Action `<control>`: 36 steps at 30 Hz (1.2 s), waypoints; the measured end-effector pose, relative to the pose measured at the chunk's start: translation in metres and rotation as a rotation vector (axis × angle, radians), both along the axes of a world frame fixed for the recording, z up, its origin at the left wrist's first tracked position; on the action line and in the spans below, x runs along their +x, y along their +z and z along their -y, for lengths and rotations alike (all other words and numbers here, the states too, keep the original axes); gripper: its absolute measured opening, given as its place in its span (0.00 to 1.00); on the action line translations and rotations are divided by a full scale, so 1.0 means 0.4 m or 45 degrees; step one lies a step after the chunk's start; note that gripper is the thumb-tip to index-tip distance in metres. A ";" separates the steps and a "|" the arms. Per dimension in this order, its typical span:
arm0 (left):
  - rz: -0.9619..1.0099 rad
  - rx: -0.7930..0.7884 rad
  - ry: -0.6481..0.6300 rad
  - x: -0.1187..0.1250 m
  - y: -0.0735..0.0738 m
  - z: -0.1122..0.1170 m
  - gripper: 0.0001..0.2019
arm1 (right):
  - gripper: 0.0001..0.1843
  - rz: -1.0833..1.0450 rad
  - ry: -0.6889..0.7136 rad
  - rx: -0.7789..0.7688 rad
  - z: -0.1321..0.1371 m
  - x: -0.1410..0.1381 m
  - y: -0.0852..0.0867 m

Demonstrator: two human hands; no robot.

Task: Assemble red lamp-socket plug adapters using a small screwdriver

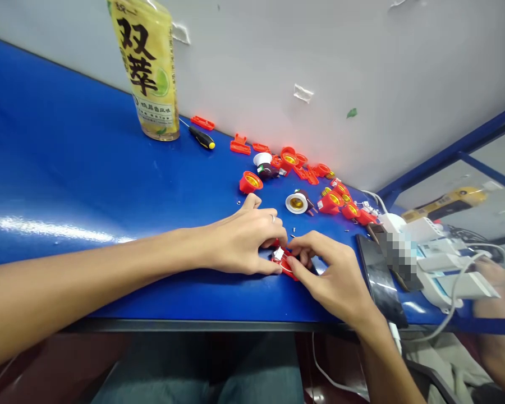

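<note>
My left hand (239,244) and right hand (332,275) meet near the front edge of the blue workbench (59,168), and both are closed around a small red plastic part (284,264), pinching it between thumbs and fingers. The part sits between my hands, just above the bench, and is mostly hidden by my fingers; a white piece (278,253) and a thin wire show on it. Taking my hands as the centre of the clock, a white lamp holder (297,203) with a brass-coloured inside lies at 12 o'clock, near a few tiny metal screws (293,229). Red lamp holders (330,202) with brass-coloured insides and threads are scattered from 12 to 2 o'clock, and one red holder (251,182) stands apart at 11 o'clock. Flat red plastic pieces (240,147) lie farther off by the grey wall (320,56). A screwdriver (202,137) with a black and yellow handle lies at 11 o'clock, just beside a yellow drink bottle (145,73) standing upright against the wall. At 3 o'clock, a black smartphone (381,280) lies near my right hand, next to a white power strip (454,269) and a white cable (452,303). Beyond them is another person's hand (494,275).
</note>
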State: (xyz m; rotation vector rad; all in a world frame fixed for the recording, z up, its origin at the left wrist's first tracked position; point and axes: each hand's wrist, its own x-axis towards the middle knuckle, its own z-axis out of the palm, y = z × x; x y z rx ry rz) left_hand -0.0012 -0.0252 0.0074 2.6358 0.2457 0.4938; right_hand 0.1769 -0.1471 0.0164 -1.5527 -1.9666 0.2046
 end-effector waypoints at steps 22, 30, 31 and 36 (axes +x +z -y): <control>0.080 0.119 -0.055 -0.031 0.043 -0.006 0.13 | 0.17 0.048 -0.078 0.498 0.113 0.048 -0.048; -0.020 0.545 -0.032 -0.047 0.062 -0.049 0.15 | 0.12 -0.003 -0.210 0.411 0.128 0.047 -0.049; -0.031 0.564 -0.033 -0.046 0.059 -0.051 0.16 | 0.11 0.003 -0.217 0.396 0.127 0.046 -0.049; 0.067 0.584 0.002 -0.044 0.060 -0.056 0.07 | 0.08 -0.009 -0.229 0.377 0.125 0.040 -0.050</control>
